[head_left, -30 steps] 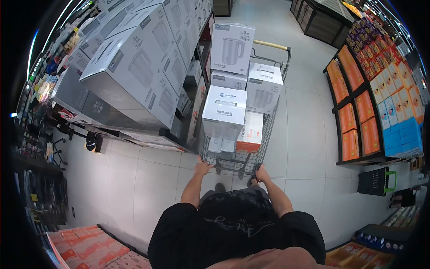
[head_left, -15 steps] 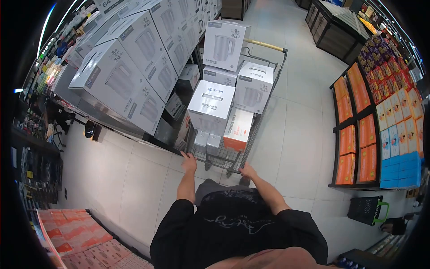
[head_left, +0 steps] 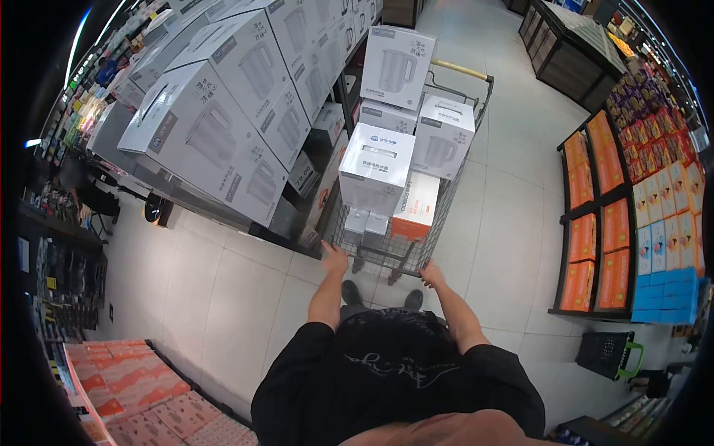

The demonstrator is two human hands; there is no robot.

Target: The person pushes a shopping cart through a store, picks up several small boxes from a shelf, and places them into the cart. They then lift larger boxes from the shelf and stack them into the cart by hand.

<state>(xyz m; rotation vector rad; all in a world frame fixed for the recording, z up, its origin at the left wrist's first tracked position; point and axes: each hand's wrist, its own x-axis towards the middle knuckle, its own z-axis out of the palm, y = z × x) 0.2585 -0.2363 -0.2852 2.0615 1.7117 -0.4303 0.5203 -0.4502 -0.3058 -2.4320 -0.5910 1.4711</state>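
A wire shopping cart (head_left: 446, 212) stands in front of me, one end towards my body and its yellow handle (head_left: 461, 70) at the far end. My right hand (head_left: 431, 273) is closed round the near right corner of its rim. At the near left corner, my left hand (head_left: 335, 258) is curled on the rim, its index finger partly extended. The cart carries several white kettle boxes: one upright on top (head_left: 399, 68), one at right (head_left: 443, 137), one nearer (head_left: 375, 167). Below them lie an orange-and-white box (head_left: 415, 208) and small grey boxes (head_left: 366, 227).
Stacked kettle boxes (head_left: 216, 134) fill a display close along the cart's left. Right of the aisle stands a shelf of orange boxes (head_left: 595, 215), with a black basket (head_left: 606, 355) nearby. Pink packages (head_left: 141, 379) lie lower left. A person (head_left: 93, 197) is at far left.
The cart and its boxes appear further right in view, and the nearby display has shifted right too. Both my shoes now show below the cart. My hands stay at its near corners.
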